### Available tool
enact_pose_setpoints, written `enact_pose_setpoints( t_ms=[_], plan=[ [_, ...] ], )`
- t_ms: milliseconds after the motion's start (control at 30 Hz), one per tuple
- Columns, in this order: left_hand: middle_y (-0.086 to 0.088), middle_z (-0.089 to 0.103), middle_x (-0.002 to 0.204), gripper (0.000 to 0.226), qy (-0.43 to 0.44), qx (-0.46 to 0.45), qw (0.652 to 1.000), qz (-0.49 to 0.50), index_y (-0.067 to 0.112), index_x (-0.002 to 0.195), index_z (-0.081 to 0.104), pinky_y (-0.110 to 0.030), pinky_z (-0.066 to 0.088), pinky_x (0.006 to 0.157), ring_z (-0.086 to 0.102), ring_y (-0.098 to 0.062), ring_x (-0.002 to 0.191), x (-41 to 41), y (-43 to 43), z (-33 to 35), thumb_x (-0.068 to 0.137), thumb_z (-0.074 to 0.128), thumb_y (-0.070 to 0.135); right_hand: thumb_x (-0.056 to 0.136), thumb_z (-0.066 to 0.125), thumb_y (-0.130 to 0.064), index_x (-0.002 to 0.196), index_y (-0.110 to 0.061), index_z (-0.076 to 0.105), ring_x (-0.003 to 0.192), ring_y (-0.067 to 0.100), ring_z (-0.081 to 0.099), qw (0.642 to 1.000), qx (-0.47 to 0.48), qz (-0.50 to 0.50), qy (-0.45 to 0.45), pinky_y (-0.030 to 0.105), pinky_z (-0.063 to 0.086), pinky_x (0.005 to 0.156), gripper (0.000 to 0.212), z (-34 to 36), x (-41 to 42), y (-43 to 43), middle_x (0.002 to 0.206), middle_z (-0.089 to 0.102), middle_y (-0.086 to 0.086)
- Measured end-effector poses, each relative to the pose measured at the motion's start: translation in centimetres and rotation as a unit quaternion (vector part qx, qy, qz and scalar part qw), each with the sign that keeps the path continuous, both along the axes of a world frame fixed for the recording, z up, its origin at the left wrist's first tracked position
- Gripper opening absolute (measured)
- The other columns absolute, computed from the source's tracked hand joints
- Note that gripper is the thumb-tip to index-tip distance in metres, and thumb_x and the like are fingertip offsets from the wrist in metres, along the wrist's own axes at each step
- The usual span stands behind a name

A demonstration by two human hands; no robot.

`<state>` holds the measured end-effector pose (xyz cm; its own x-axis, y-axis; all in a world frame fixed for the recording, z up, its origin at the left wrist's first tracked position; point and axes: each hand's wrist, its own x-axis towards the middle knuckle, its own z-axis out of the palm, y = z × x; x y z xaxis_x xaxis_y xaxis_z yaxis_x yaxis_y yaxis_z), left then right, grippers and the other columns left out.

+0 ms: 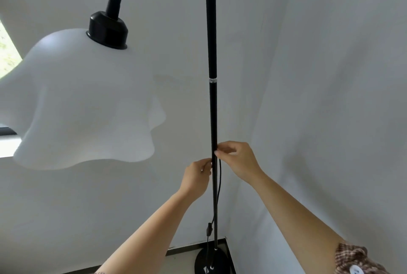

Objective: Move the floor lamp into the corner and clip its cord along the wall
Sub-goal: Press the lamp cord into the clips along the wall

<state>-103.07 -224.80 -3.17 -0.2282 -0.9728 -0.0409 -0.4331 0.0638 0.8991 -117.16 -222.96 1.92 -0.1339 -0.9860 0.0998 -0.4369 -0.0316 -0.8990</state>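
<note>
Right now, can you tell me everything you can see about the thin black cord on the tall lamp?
The thin black cord hangs loose beside the slim black metal lamp pole. Its top sits at the fingertips of the right hand, which seems to pinch it against the pole while the left hand touches the pole opposite. Lower down it carries a small black inline switch, then drops toward the round black base in the corner.

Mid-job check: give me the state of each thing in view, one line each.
Floor lamp: upright, base in the corner.
Lamp shade: hanging down, unlit as far as I can tell.
Cord: loose along the pole, not clipped to the wall.
Left hand: fingertips at the pole.
Right hand: pinching at the pole where the cord begins.
</note>
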Motion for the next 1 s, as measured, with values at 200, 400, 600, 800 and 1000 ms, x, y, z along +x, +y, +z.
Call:
enact_pose_setpoints(
  t_ms=[200,400,600,800,1000],
  plan=[
    [0.011,0.069,0.097,0.033,0.035,-0.052,0.998,0.025,0.028,0.121,0.06,-0.012,0.045,0.066,0.064,-0.001,0.081,0.3,-0.2,1.7,0.094,0.042,0.023,0.082,0.066,-0.011,0.101,-0.015,0.067,0.092,0.016,0.063,0.99,0.133,-0.049,-0.015,0.021,0.045,0.078,0.02,-6.4,-0.5,1.7,0.094,0.066,-0.002],
    [0.011,0.063,0.099,0.026,-0.015,-0.038,0.999,0.001,0.024,0.115,0.06,-0.011,0.039,0.06,0.059,-0.006,0.085,-0.7,-0.1,2.6,0.092,0.05,0.031,0.087,0.059,-0.031,0.097,-0.019,0.06,0.083,0.01,0.058,0.984,0.172,-0.044,0.01,0.019,0.041,0.065,0.016,-8.8,0.1,2.4,0.086,0.061,-0.007],
    [0.005,0.063,0.092,0.019,-0.063,-0.05,0.997,0.01,0.024,0.105,0.058,-0.02,0.039,0.051,0.057,-0.004,0.069,-1.3,-0.2,2.1,0.093,0.048,0.036,0.09,0.053,-0.032,0.08,-0.016,0.052,0.07,0.01,0.051,0.982,0.184,-0.029,0.034,0.022,0.038,0.062,0.018,-8.8,0.9,3.1,0.076,0.055,-0.004],
    [0.003,0.062,0.072,0.027,-0.099,-0.038,0.994,-0.001,0.021,0.117,0.054,-0.027,0.041,0.049,0.057,-0.017,0.065,-1.1,0.0,2.6,0.095,0.046,0.035,0.099,0.04,-0.015,0.069,-0.015,0.049,0.073,0.013,0.055,0.947,0.313,0.007,0.07,0.015,0.04,0.056,0.031,-11.2,-1.4,6.8,0.09,0.06,0.007],
    [-0.005,0.066,0.091,0.028,-0.15,0.022,0.988,0.009,0.019,0.118,0.051,-0.027,0.042,0.049,0.057,-0.02,0.062,-1.0,1.3,0.2,0.095,0.041,0.031,0.098,0.046,-0.025,0.077,-0.01,0.058,0.053,0.02,0.061,0.973,0.213,-0.066,-0.059,0.024,0.051,0.055,0.029,-6.4,-5.0,8.2,0.075,0.071,0.009]
  ],
)
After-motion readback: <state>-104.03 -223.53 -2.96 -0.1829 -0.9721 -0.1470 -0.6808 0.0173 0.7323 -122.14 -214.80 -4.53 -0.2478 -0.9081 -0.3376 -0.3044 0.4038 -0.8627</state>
